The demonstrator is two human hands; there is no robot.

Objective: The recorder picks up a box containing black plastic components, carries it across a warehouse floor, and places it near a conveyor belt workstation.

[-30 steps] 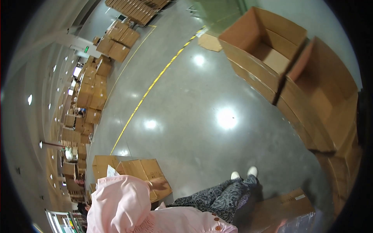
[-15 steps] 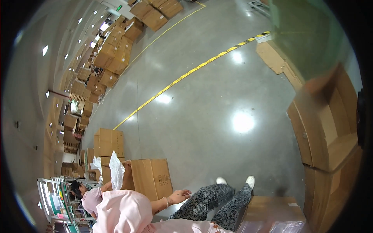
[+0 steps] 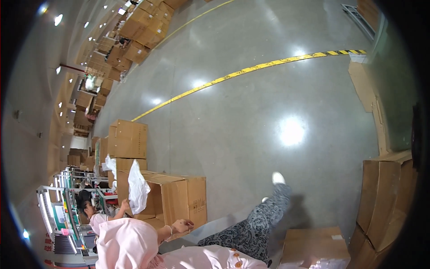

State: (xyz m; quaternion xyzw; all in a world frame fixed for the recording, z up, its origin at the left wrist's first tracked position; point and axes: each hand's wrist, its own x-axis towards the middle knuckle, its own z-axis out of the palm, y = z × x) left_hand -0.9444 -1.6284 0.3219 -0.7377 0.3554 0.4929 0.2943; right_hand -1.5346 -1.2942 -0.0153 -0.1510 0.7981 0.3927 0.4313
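My left hand, in a pink sleeve with a bracelet at the wrist, hangs at my left side with loosely bent fingers. It holds nothing that I can see. In the picture it overlaps the lower edge of an open cardboard box; whether it touches the box I cannot tell. A white plastic bag hangs at that box's open side. Beside the bag is a co-worker's hand; whether it grips the bag is unclear. My right hand is out of view. Below me are my patterned trousers and white shoes.
Another carton stands beyond the open box. Stacked cartons line the right, and a closed carton sits near my feet. A yellow-black floor stripe crosses ahead. Workbenches stand at the far left.
My legs have changed position in a step. My left hand has moved left in the picture and now overlaps the open box. The view has shifted, showing more of that box's inside.
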